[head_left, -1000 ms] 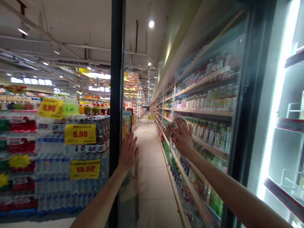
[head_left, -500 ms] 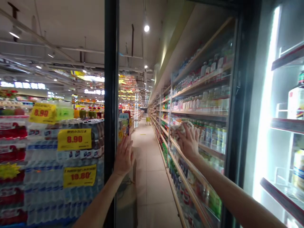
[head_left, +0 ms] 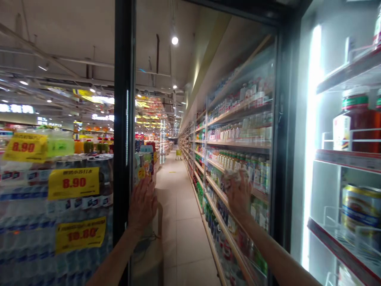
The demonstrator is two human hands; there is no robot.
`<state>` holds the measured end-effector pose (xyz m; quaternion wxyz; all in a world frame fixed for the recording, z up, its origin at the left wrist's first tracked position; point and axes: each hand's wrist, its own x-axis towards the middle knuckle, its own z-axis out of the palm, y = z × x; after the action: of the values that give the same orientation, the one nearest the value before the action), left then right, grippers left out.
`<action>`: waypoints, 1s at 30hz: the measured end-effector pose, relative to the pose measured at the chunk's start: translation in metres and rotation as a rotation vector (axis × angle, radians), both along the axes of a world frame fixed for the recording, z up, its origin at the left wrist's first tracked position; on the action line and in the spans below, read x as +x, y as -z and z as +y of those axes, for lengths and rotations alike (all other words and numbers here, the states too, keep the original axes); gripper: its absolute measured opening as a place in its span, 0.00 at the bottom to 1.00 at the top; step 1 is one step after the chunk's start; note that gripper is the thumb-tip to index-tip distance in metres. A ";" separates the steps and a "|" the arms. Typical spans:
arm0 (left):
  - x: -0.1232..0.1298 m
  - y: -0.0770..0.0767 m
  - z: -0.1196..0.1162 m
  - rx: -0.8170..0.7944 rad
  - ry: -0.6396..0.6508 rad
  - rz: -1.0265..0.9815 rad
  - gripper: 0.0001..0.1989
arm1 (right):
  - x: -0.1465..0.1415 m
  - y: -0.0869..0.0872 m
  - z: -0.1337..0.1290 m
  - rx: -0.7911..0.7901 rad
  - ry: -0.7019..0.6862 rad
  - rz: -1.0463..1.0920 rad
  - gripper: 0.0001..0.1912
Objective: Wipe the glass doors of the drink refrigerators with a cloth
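at the clear, black-framed glass door (head_left: pixel 190 238), your left hand (head_left: pixel 143 204) lies flat beside the upright, fingers extended, grasping nothing. your right hand (head_left: pixel 240 200) has its fingers spread over a crumpled, pale patterned cloth (head_left: pixel 232 175), holding it against the pane, right of the middle. rows of bottles on long, pale-edged shelves (head_left: pixel 238 143) show in the glass (reflected or seen through, you cannot tell). to your right, a bright white cooler interior (head_left: pixel 333 131) holds a reddish-brown bottle with a green neck band (head_left: pixel 364 127).
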<state>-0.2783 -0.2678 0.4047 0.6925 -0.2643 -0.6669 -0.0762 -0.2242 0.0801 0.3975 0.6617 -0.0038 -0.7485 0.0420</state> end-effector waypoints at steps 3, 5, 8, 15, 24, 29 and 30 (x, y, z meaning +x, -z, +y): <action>-0.001 0.002 0.002 0.015 0.001 -0.007 0.32 | -0.002 0.009 -0.023 0.336 -0.084 -0.090 0.22; 0.000 0.006 0.007 0.061 -0.010 -0.025 0.32 | -0.001 0.005 -0.011 0.241 -0.050 -0.048 0.21; 0.003 0.011 0.014 0.129 -0.013 -0.056 0.32 | 0.002 -0.007 0.023 -0.180 0.068 0.090 0.22; 0.002 0.011 0.016 0.123 -0.020 -0.020 0.32 | 0.006 0.014 0.004 0.177 -0.007 -0.066 0.22; 0.000 0.013 0.015 0.130 -0.026 -0.052 0.34 | 0.002 -0.021 0.053 -0.352 0.164 0.193 0.24; -0.004 0.014 0.014 0.133 -0.006 -0.059 0.33 | -0.001 -0.014 -0.008 0.252 -0.008 -0.030 0.19; -0.004 0.014 0.013 0.136 -0.008 -0.058 0.33 | -0.001 -0.013 -0.014 0.370 -0.045 -0.057 0.19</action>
<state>-0.2820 -0.2544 0.3909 0.6895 -0.2117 -0.6811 -0.1259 -0.2254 0.0657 0.4103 0.6287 0.1335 -0.7618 -0.0818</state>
